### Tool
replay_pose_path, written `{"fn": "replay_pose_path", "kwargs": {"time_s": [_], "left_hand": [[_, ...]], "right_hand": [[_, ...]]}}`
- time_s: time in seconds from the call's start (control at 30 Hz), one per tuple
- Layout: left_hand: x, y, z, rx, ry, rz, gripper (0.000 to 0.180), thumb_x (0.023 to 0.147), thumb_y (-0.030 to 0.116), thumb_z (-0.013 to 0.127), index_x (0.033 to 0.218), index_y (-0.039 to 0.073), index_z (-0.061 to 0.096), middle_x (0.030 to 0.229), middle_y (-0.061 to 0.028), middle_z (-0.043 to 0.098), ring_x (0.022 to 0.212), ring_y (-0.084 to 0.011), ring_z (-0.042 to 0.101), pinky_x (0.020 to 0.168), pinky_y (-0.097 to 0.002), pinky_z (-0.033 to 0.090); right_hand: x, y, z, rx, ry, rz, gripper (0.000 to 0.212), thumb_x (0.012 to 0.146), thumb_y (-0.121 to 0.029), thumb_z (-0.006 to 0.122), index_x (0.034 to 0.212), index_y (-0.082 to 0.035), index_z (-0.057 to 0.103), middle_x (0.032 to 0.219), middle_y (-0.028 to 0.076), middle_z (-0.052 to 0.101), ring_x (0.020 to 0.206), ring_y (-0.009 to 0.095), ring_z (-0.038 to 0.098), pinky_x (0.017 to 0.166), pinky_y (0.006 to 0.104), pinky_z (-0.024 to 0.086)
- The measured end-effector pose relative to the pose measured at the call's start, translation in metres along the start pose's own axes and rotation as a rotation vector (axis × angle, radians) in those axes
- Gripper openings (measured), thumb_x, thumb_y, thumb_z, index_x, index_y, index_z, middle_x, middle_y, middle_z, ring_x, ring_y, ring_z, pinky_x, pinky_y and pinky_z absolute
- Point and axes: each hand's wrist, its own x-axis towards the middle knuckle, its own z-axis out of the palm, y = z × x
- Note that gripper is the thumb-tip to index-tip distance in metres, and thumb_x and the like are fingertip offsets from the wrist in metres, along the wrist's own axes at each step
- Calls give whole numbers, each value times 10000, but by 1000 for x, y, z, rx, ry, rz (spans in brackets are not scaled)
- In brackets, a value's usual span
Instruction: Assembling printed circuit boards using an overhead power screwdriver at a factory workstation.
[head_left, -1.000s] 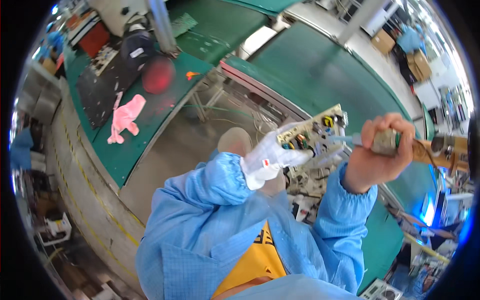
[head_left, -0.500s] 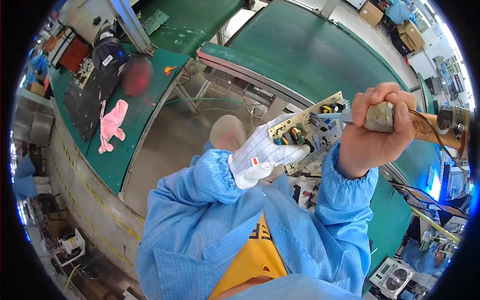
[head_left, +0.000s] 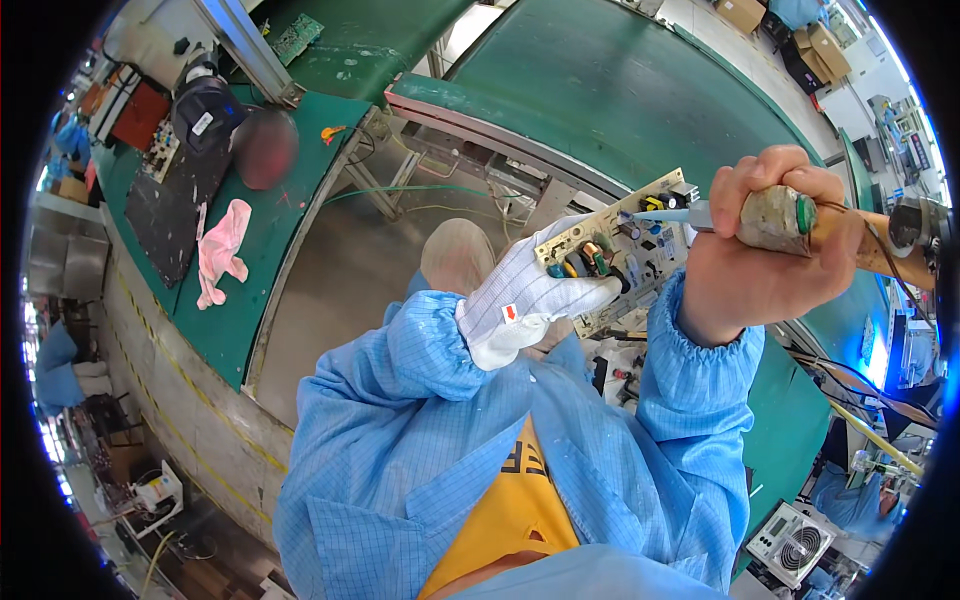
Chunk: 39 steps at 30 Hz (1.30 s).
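White knitted cloth glove [head_left: 525, 305], matt; pale laminate circuit board [head_left: 625, 250] with glossy plastic parts; worn brown tool handle [head_left: 775, 220], rough; matt green rubbery counter [head_left: 620, 90]; crumpled pink cloth rag [head_left: 222, 250].

Left hand [head_left: 530, 300] is in a white glove, fingers curled shut, thumb side up. Right hand [head_left: 765, 240] is bare, fisted tight, wrist bent inward. Both forearms in blue sleeves come up from below.

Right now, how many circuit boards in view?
2. One pale circuit board sits in the gloved left hand, with the right hand holding a soldering tool to it. One green board lies on the far bench, top left. Others may be hidden in the clutter.
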Motion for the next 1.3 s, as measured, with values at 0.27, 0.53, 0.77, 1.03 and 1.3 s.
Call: {"fn": "replay_pose_path", "kwargs": {"time_s": [0.27, 0.53, 0.77, 1.03, 1.3], "left_hand": [[8, 30, -15, -324, 3, -233, 319, 918, 212, 479, 1111, -27, 565, 1184, -166, 534, 1099, -228, 529, 935, -328, 439], [10, 40, -14, 225, 110, -18, 335, 747, -49, 600, 1075, 17, 595, 1062, -117, 623, 977, -260, 607, 830, -327, 503], [7, 38, 0, -516, 297, -564, 331, 746, -63, 601, 1066, 19, 592, 1046, -145, 625, 920, -275, 627, 770, -341, 526], [4, 36, 0, -671, 317, -747, 347, 747, -72, 596, 1078, 30, 586, 1038, -158, 625, 887, -279, 638, 741, -344, 538], [2, 38, -5, -738, 351, -782, 343, 749, -67, 600, 1080, 21, 579, 1065, -163, 615, 919, -272, 631, 756, -338, 538]], "right_hand": [[8, 1, -6, -136, 59, -57, 363, 915, -329, 353, 831, -4, 490, 723, 182, 529, 380, 169, 405, 331, 246, 336], [10, 8, -12, -151, 45, -34, 261, 888, -263, 403, 827, -30, 505, 744, 149, 527, 413, 159, 385, 376, 255, 315], [11, 7, -9, -68, 53, -29, 194, 812, -197, 437, 794, -7, 474, 704, 164, 542, 380, 169, 415, 353, 258, 334], [13, 12, -10, -204, 30, -133, 285, 903, -257, 388, 787, -16, 489, 688, 151, 548, 368, 160, 407, 331, 240, 311], [15, 10, -17, -251, 29, -159, 330, 909, -283, 360, 773, -20, 505, 714, 167, 564, 350, 170, 408, 318, 246, 308]]}}
